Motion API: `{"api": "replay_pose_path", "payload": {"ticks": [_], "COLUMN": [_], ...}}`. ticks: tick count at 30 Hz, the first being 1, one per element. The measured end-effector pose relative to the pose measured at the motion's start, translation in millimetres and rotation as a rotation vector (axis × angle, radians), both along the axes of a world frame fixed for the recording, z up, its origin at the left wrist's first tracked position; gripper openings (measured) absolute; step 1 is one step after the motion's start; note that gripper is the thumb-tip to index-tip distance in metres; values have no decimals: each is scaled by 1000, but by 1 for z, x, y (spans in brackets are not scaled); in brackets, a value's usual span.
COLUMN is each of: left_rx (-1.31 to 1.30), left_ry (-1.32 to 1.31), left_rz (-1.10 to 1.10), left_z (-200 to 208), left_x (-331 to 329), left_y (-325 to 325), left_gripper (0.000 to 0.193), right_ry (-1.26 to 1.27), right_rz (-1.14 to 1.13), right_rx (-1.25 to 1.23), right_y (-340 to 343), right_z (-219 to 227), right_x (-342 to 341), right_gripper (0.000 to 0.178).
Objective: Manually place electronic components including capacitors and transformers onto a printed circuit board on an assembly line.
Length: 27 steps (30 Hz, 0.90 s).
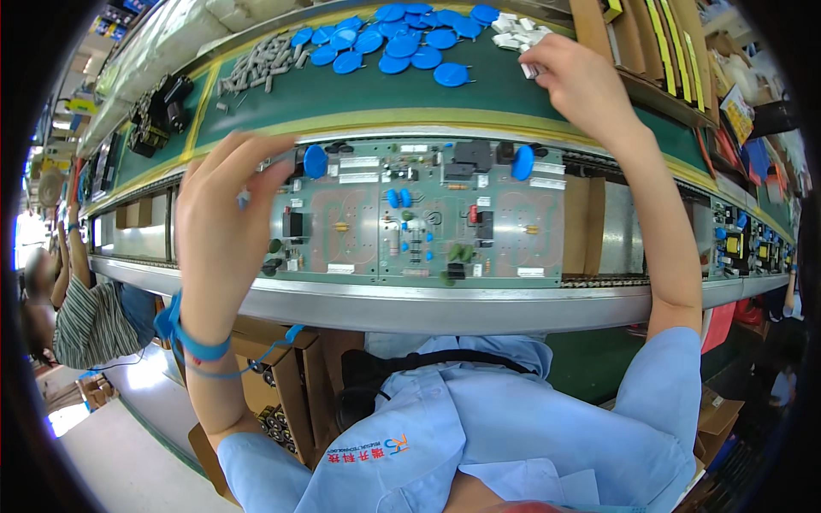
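Observation:
My right hand [581,81] reaches over the green work surface at the far right. Its thumb and fingertips are pinched on a white block-shaped component [529,72], beside a small pile of similar white components [516,32]. My left hand [224,205] hovers over the left end of a green circuit board [359,235]. Its fingers are bent and smeared by motion, so whether they grip a part cannot be told. The board carries blue disc components [315,162], white blocks [358,178], black blocks and several smaller parts.
Loose blue discs [395,44] and grey cylindrical parts [267,61] lie across the far work surface. The board sits on a conveyor with a metal front rail [445,309]. Another populated board [742,244] is at right. A blue wrist strap [205,349] circles my left wrist.

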<state>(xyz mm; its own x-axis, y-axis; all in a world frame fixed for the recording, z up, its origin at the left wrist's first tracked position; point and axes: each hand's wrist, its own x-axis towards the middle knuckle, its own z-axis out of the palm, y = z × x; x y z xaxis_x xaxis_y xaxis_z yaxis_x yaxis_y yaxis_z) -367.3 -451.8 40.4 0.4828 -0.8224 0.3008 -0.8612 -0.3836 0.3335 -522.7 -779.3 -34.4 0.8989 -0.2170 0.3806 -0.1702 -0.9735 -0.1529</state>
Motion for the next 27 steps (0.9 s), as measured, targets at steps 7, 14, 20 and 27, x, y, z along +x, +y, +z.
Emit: {"api": "replay_pose_path", "payload": {"ticks": [7,14,20,27], "left_rx": [-79,-63,-125,-339], "left_ry": [-184,-154,-126,179], "left_rz": [-290,-348,-268,-395], "left_z": [-56,-90,-84,-19], "left_x": [6,12,-1,-14], "left_y": [-164,-239,-237,-149], "left_gripper": [27,17,17,21], "right_ry": [-14,-247,-267,16], "right_rz": [-12,29,83,179], "right_rx": [-84,26,704,876], "right_y": [0,7,19,69], "right_z": [-22,8,45,47], "right_x": [6,1,-14,-43], "right_gripper": [10,15,14,28]}}
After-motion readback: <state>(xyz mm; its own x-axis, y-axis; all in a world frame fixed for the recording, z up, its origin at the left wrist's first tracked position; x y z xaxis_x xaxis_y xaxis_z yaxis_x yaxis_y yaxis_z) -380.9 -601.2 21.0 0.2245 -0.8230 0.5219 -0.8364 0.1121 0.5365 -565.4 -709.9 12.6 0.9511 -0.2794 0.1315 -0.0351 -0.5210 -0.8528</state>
